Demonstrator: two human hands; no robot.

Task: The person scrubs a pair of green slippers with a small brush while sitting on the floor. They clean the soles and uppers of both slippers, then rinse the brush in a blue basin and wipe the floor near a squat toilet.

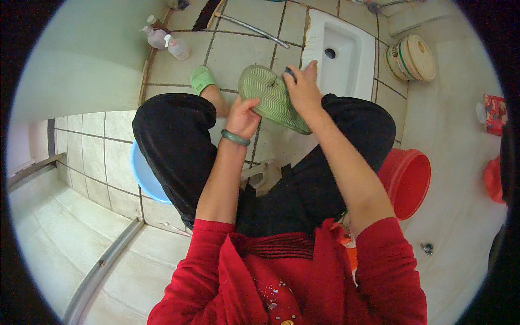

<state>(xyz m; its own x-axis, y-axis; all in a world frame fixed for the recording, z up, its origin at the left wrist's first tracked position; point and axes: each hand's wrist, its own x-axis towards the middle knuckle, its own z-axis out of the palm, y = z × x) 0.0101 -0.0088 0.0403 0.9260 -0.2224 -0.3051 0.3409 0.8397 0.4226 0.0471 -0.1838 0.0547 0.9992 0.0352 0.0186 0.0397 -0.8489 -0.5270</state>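
Note:
A green slipper (266,91) is held up with its zigzag-ribbed sole facing me. My left hand (243,115) grips its near left edge, thumb on the sole; a green bangle (235,137) circles that wrist. At the slipper's right edge, my right hand (304,89) has its fingers curled around a small dark object (290,74), mostly hidden, perhaps a brush or scrubber. The matching green slipper (201,79) is on my left foot. My right foot (311,70) looks bare, partly behind the right hand.
A white squat toilet (349,53) lies ahead right, with a lidded bucket (410,58) beyond it. Pump bottles (177,47) stand by the left wall. A metal pole (254,29) lies on the tiles. Beside my knees are a red bucket (410,185) and a blue basin (148,178).

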